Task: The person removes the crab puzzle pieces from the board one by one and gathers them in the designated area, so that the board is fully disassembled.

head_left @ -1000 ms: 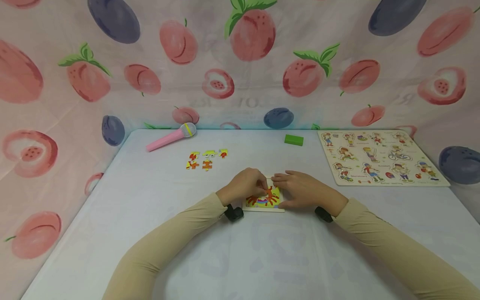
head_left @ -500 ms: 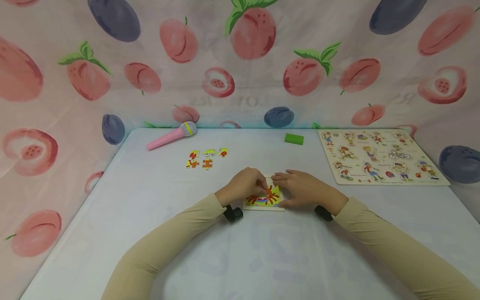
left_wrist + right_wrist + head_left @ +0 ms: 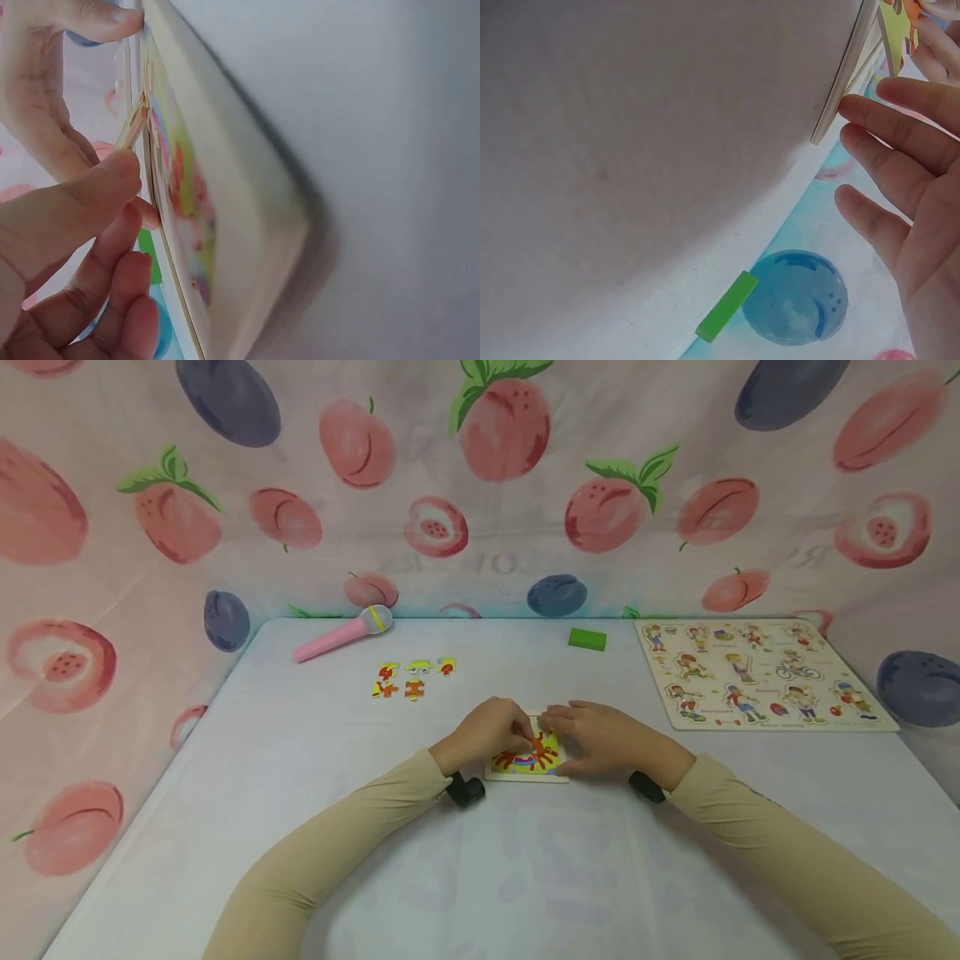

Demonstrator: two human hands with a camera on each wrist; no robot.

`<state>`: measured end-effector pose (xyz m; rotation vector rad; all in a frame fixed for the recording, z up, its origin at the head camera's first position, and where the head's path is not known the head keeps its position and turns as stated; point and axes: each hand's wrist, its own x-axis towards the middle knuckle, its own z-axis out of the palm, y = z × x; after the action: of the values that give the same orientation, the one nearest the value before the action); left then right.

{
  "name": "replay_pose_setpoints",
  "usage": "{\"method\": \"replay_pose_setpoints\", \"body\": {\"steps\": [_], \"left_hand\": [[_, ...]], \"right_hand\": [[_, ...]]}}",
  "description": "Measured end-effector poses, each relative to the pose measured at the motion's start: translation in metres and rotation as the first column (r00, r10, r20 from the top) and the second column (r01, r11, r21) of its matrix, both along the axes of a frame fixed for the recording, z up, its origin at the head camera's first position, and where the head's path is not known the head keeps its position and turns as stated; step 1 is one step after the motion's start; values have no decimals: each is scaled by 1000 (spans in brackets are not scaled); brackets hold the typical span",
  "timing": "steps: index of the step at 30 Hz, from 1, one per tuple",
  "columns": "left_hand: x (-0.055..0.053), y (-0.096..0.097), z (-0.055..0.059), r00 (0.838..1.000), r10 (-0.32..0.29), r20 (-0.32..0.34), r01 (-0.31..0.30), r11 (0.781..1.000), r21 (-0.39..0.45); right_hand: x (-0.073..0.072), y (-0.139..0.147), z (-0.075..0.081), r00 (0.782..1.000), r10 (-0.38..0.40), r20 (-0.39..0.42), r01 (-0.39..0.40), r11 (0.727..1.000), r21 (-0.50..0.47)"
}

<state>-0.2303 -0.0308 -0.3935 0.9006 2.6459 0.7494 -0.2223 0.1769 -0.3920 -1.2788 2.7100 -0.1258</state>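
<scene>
Left hand (image 3: 491, 728) pinches a tilted piece (image 3: 134, 126); right hand (image 3: 600, 739), spread out, touches the frame (image 3: 527, 778), apparently to steady it.

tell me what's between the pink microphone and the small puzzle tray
In the head view, five loose puzzle pieces lie between the pink microphone and the puzzle tray; the left hand reaches over the tray's near-left side.

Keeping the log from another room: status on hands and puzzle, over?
Left hand pinching a puzzle piece, tilted over the frame. Right hand touching frame's right side. Five loose pieces lie off left. Nothing seen blocking.
</scene>
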Motion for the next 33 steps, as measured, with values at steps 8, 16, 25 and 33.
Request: {"method": "replay_pose_setpoints", "body": {"steps": [8, 16, 25, 33], "left_hand": [[-5, -5, -5, 997, 28, 70, -35, 996, 87], [-7, -8, -5, 992, 43, 119, -51, 997, 62], [-12, -3, -7, 996, 23, 90, -22, 1000, -7], [-16, 2, -6, 994, -10, 109, 8, 1000, 26]], "right_hand": [[0, 2, -1, 999, 32, -28, -33, 999, -11], [0, 1, -2, 999, 25, -20, -25, 1000, 3], [1, 2, -1, 1000, 22, -22, -22, 1000, 0], [0, 2, -2, 1000, 18, -8, -18, 1000, -14]]}}
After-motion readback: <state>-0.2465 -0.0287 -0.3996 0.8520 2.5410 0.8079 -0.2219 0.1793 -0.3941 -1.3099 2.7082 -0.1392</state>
